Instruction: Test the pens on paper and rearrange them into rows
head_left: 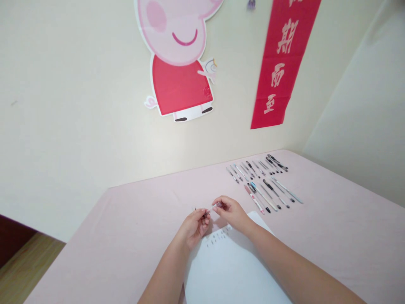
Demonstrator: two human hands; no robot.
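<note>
My left hand (196, 226) and my right hand (233, 212) meet above the far edge of a white sheet of paper (234, 270). Between their fingertips is a thin, pale pen (212, 208), largely covered by the fingers. The left fingers pinch its darker end, and the right thumb and forefinger pinch the other end. Whether the pen is in one piece or in parts is too small to tell. Small handwritten marks (218, 237) run along the top of the sheet.
Two rows of pens lie on the pink tabletop to the right: a near row (274, 195) and a far row (257, 169). Behind the table (142, 236) stands a wall with a pig cutout (182, 86) and a red banner (281, 63). The table's left edge drops toward a wooden floor (34, 261).
</note>
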